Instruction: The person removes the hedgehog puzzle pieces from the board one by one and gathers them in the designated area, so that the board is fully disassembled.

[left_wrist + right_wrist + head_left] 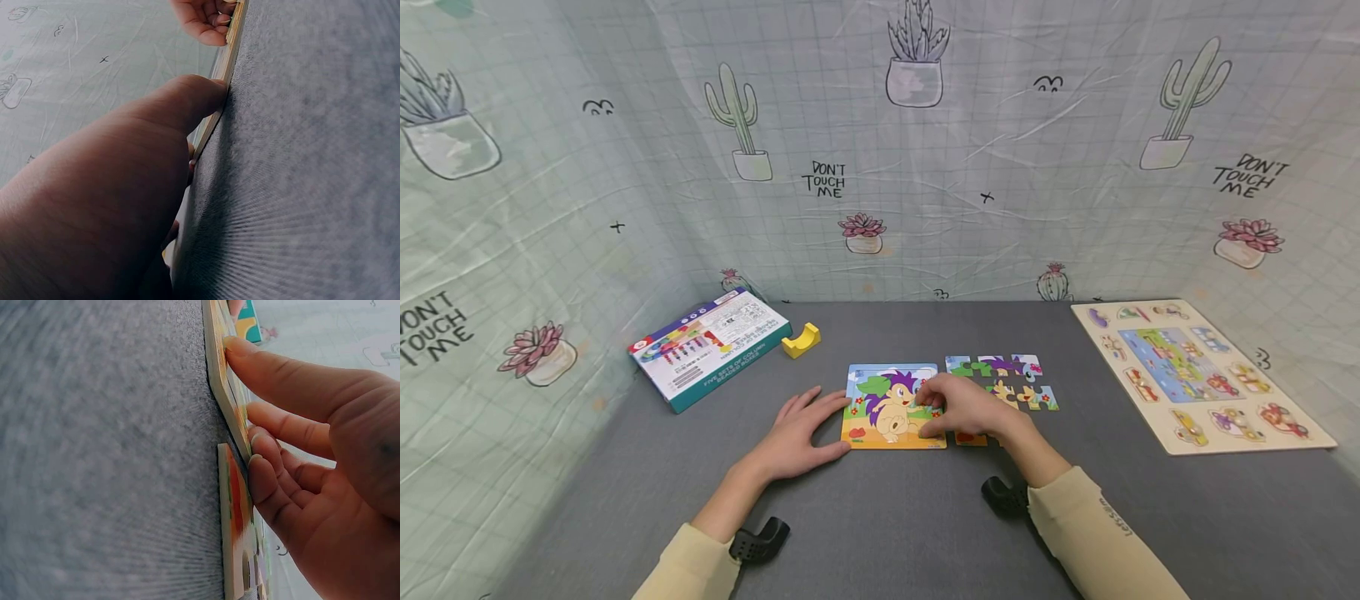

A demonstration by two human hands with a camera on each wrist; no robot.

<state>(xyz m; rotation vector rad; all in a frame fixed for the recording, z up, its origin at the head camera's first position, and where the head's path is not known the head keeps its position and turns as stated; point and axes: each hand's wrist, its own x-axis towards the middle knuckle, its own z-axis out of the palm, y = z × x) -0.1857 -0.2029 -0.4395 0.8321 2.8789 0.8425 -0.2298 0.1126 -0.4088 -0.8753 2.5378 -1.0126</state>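
A puzzle board (891,408) with a purple-haired hedgehog picture lies flat on the grey table. My left hand (801,437) rests beside it, fingers extended, with thumb and fingertips touching its left edge. In the left wrist view the thumb (194,97) meets the board's side. Over the right part of the board is my right hand (966,408), thumb and bent fingertips touching the surface. The right wrist view shows the thumb (275,375) apart from the fingers; whether a piece is between them is hidden. Loose puzzle pieces (1043,397) lie just right of the board, some under the right hand.
A flat toy box (711,346) lies at the back left, with a yellow curved block (802,341) next to it. On the right is a large wooden picture board (1105,321). A patterned curtain (895,167) encloses the table's back and sides.
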